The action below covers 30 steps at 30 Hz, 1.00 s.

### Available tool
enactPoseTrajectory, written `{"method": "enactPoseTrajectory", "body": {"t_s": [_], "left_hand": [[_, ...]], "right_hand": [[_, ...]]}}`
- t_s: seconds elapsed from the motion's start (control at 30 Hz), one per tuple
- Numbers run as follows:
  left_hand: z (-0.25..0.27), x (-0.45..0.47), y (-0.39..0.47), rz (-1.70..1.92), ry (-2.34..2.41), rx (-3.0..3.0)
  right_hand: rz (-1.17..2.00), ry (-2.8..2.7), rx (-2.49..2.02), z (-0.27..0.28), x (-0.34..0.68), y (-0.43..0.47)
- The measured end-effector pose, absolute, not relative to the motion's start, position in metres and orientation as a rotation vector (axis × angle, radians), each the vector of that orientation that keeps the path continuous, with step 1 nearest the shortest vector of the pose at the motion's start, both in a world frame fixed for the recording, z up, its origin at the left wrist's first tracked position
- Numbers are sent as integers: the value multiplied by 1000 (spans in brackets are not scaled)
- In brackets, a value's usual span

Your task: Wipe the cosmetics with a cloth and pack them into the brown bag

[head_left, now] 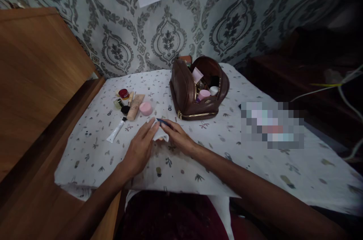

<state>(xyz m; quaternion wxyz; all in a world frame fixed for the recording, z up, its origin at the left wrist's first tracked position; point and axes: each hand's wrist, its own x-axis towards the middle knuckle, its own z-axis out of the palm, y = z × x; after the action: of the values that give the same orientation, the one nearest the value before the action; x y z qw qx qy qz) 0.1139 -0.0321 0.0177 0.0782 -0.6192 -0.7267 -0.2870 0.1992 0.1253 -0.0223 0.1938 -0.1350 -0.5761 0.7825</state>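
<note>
Close to the table's front edge, my left hand (pixel 141 143) has its fingers closed on a white cloth or tissue (pixel 161 134). My right hand (pixel 179 136) meets it there, pinching a small dark blue item (pixel 162 121) against the white piece; its kind is hard to tell. Just beyond my fingers stands a pink jar (pixel 146 109). Beside it lie a beige tube (pixel 135 107) and a white tube with a black cap (pixel 117 130). A red-lidded jar (pixel 123 93), a small greenish container (pixel 118 104) and a black round piece (pixel 125 109) are grouped further left.
An unzipped brown cosmetic bag (pixel 181 92) stands behind my right hand, holding a pink container (pixel 203 95), a white-lidded one (pixel 213 90) and other items. A pixelated object (pixel 272 126) lies at right, near pale cables (pixel 340 85). A wooden panel (pixel 36 66) borders the left.
</note>
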Motion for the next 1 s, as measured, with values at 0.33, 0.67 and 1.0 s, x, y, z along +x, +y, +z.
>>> {"method": "enactPoseTrajectory", "body": {"t_s": [0.33,0.67,1.0], "left_hand": [[30,118,-34,-920,-2036,-1937],[33,129,-25,-1983,-2554,-1457],[37,132,-9,-2923,-2705,-669]], "right_hand": [[2784,-1039,-402,-5,207,129],[2537,-1183,-261,-5,206,136],[2041,-1616,-140,-3,208,135]]}}
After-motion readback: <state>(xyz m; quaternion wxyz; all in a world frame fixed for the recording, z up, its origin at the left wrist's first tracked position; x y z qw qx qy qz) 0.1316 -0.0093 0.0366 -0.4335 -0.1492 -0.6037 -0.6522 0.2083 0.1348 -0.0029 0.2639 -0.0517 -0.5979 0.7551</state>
